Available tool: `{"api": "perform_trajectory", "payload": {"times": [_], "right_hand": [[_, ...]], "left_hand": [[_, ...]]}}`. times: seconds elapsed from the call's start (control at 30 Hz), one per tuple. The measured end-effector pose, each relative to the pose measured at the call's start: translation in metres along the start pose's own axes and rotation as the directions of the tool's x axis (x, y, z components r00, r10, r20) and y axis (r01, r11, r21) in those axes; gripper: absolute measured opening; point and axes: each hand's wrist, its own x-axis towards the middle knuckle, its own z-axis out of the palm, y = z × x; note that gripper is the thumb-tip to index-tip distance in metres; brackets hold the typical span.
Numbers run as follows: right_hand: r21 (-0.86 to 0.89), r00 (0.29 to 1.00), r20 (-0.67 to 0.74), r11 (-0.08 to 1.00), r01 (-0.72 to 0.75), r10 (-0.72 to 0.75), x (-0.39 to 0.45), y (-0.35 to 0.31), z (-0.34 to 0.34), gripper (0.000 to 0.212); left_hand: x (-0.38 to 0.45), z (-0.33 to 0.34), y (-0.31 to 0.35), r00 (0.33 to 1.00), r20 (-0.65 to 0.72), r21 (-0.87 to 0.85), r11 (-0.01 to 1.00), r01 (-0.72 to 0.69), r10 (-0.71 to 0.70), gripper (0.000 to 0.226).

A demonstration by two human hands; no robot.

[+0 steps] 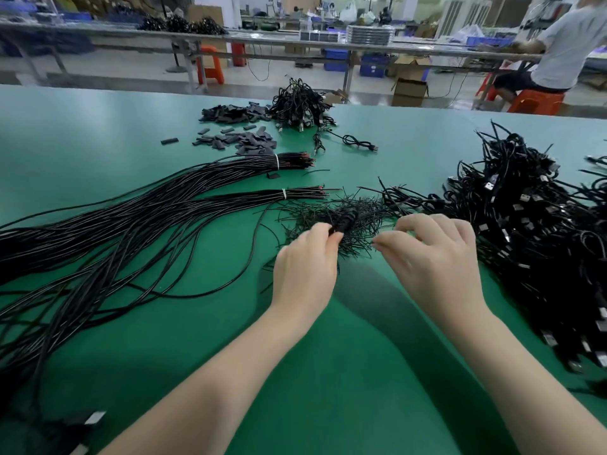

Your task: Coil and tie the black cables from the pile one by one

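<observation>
Left hand (303,257) pinching small coiled black cable (345,221) above heap of thin black wire ties (331,215) on green desk (328,372); right hand (433,254) pinching one tie. Risk: coil springing loose if pinch slackens, neighbouring ties snagging.

Your left hand (303,267) pinches a coiled black cable (345,221) over the heap of thin ties (331,215) on the green bench (328,356); your right hand (433,254) pinches a tie end beside it.

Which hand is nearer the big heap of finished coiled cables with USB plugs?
Right. The right hand is just beside the heap; the left hand sits farther off.
</observation>
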Motion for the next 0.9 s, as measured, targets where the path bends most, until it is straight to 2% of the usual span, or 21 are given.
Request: {"api": "perform_trajectory", "payload": {"times": [0.17, 0.3, 0.43, 0.5, 0.57, 0.63, 0.7, 0.77, 0.8, 0.83, 0.87, 0.9], "right_hand": [[0.04, 0.995, 0.098, 0.999, 0.012, -0.016, 0.003, -0.004, -0.009, 0.006], [0.06, 0.979, 0.187, 0.996, 0.07, -0.08, 0.009, 0.002, -0.013, 0.008], [0.098, 0.957, 0.285, 0.995, 0.018, -0.046, 0.021, -0.002, -0.017, 0.009], [0.106, 0.919, 0.391, 0.994, 0.009, -0.05, 0.03, -0.005, -0.018, 0.008], [0.177, 0.833, 0.553, 0.981, -0.081, -0.031, 0.041, -0.007, -0.018, 0.005], [0.267, 0.707, 0.707, 0.925, -0.269, 0.001, 0.054, -0.001, -0.017, 0.008], [0.318, 0.492, 0.87, 0.794, -0.518, -0.027, 0.07, 0.016, -0.013, 0.01], [0.237, 0.207, 0.971, 0.645, -0.727, -0.124, 0.08, 0.035, -0.01, 0.011], [0.18, 0.087, 0.979, 0.575, -0.798, -0.185, 0.08, 0.043, -0.009, 0.009], [0.151, 0.025, 0.968, 0.504, -0.851, -0.248, 0.077, 0.05, -0.006, 0.006], [0.149, 0.017, 0.953, 0.42, -0.895, -0.302, 0.072, 0.052, -0.003, 0.006], [0.159, 0.05, 0.944, 0.319, -0.934, -0.325, 0.065, 0.051, 0.001, 0.012]], "left_hand": [[-0.007, 0.011, -0.006, 0.985, 0.127, 0.103, 0.986, -0.132, 0.119, 0.027], [-0.007, 0.013, -0.007, 0.956, 0.209, 0.105, 0.968, -0.229, 0.203, 0.026], [-0.001, 0.017, -0.008, 0.932, 0.269, 0.076, 0.959, -0.273, 0.244, 0.027], [-0.001, 0.019, -0.009, 0.923, 0.271, 0.089, 0.948, -0.305, 0.271, 0.028], [-0.002, 0.021, -0.009, 0.902, 0.263, 0.141, 0.911, -0.387, 0.342, 0.029], [-0.003, 0.019, -0.009, 0.867, 0.241, 0.229, 0.842, -0.488, 0.436, 0.03], [-0.002, 0.015, -0.008, 0.824, 0.204, 0.235, 0.79, -0.566, 0.529, 0.034], [-0.004, 0.014, -0.006, 0.774, 0.166, 0.172, 0.755, -0.633, 0.611, 0.038], [-0.007, 0.014, -0.003, 0.764, 0.129, 0.119, 0.755, -0.645, 0.633, 0.04], [-0.01, 0.015, 0.0, 0.775, 0.079, 0.04, 0.774, -0.631, 0.627, 0.039], [-0.013, 0.016, 0.004, 0.807, 0.041, -0.07, 0.808, -0.586, 0.589, 0.037], [-0.016, 0.016, 0.006, 0.853, 0.031, -0.198, 0.84, -0.505, 0.52, 0.033]]}}
